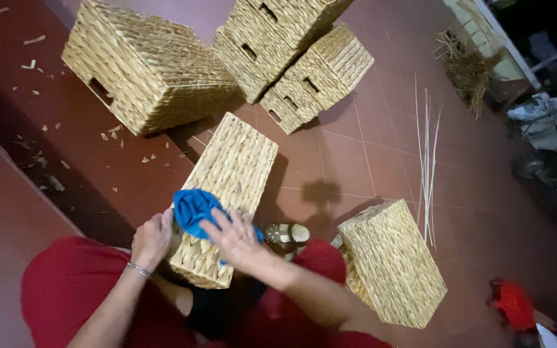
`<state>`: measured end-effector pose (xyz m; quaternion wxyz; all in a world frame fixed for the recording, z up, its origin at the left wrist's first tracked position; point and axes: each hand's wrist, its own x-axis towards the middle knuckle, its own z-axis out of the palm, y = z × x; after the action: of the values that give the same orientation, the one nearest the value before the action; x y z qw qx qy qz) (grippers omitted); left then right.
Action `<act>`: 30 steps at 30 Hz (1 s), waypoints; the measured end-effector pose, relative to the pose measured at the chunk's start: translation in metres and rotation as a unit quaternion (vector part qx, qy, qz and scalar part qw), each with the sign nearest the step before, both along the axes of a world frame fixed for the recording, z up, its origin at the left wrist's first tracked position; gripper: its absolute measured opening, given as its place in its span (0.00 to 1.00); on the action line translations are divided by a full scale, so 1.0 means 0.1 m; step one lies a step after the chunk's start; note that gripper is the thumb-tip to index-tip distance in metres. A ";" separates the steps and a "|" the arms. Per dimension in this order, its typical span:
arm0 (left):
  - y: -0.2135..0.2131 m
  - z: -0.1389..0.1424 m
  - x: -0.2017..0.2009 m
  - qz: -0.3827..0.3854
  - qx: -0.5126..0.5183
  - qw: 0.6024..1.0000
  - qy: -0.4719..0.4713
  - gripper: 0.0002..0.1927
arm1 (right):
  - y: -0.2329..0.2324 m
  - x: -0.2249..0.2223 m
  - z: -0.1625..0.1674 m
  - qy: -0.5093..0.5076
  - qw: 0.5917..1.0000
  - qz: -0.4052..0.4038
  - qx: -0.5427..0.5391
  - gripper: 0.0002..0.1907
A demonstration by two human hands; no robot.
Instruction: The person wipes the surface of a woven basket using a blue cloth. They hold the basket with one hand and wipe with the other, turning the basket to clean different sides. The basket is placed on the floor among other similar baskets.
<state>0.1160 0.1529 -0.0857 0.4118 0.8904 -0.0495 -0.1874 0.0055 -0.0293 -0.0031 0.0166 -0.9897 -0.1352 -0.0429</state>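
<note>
A long woven straw basket lies bottom-up on my lap, its far end resting on the red tiled floor. A blue cloth sits on the near end of it. My right hand presses flat on the cloth with fingers spread. My left hand, with a thin bracelet on the wrist, grips the near left corner of the basket and touches the cloth's edge. My sandalled foot shows just right of the basket.
Another woven basket lies by my right knee. A large one and a stack of several smaller ones stand farther off. Thin pale reeds lie on the tiles. A red object is at lower right; straw scraps litter the left.
</note>
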 end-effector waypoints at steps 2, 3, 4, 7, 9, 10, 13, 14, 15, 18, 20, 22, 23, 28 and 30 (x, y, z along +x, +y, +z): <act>0.01 -0.03 0.02 0.003 -0.011 1.000 0.001 0.30 | -0.09 0.15 0.04 0.015 1.000 -0.007 -0.007 0.35; 0.01 -0.05 0.03 0.003 -0.014 1.000 0.006 0.30 | -0.10 0.18 0.07 0.008 1.000 -0.008 0.001 0.34; 0.01 -0.08 0.03 0.001 -0.015 1.000 0.011 0.30 | -0.09 0.18 0.10 0.003 1.000 -0.011 0.009 0.32; 0.02 -0.15 0.01 -0.009 -0.015 1.000 0.010 0.29 | -0.03 0.04 0.15 0.000 0.996 -0.027 0.086 0.34; 0.03 -0.23 -0.01 -0.002 -0.030 0.999 0.011 0.29 | -0.03 -0.02 0.14 0.009 0.993 -0.030 0.118 0.35; 0.03 -0.26 -0.03 -0.001 -0.037 0.999 0.015 0.28 | -0.05 -0.04 0.12 0.025 0.992 -0.030 0.118 0.33; 0.02 -0.35 -0.04 0.000 -0.036 0.999 -0.015 0.27 | -0.25 0.16 0.00 -0.018 0.996 0.004 0.092 0.27; 0.03 -0.37 -0.05 0.001 -0.038 0.999 -0.015 0.27 | -0.34 0.25 -0.04 -0.048 0.996 0.022 0.078 0.26; 0.03 -0.39 -0.05 0.001 -0.039 0.999 -0.013 0.26 | -0.45 0.37 -0.08 -0.050 0.999 0.006 -0.004 0.29; 0.08 -0.45 -0.07 0.006 -0.060 0.998 -0.013 0.25 | -0.96 0.78 -0.15 0.017 0.990 -0.137 0.038 0.30; 0.11 -0.48 -0.10 0.006 -0.082 0.997 -0.007 0.25 | -1.29 1.04 -0.13 -0.058 0.979 -0.193 -0.001 0.33; 0.12 -0.50 -0.12 0.006 -0.112 0.994 0.000 0.24 | -1.52 1.15 -0.09 -0.054 0.964 -0.259 0.000 0.28; 0.11 -0.51 -0.12 0.008 -0.110 0.994 -0.011 0.24 | -1.56 1.21 -0.07 -0.058 0.959 -0.278 0.019 0.28; 0.12 -0.53 -0.11 0.085 -0.164 0.972 0.148 0.25 | -1.40 1.24 -0.10 -0.046 0.950 -0.310 -0.011 0.31; 0.12 -0.54 -0.10 0.052 -0.192 0.977 0.078 0.24 | -1.26 1.05 -0.22 -0.045 0.968 -0.245 -0.015 0.34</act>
<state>0.1064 0.1651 -0.1402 0.5873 0.7785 -0.0057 -0.2213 0.1109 -0.1555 -0.0247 -0.0159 -0.9898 0.1106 -0.0885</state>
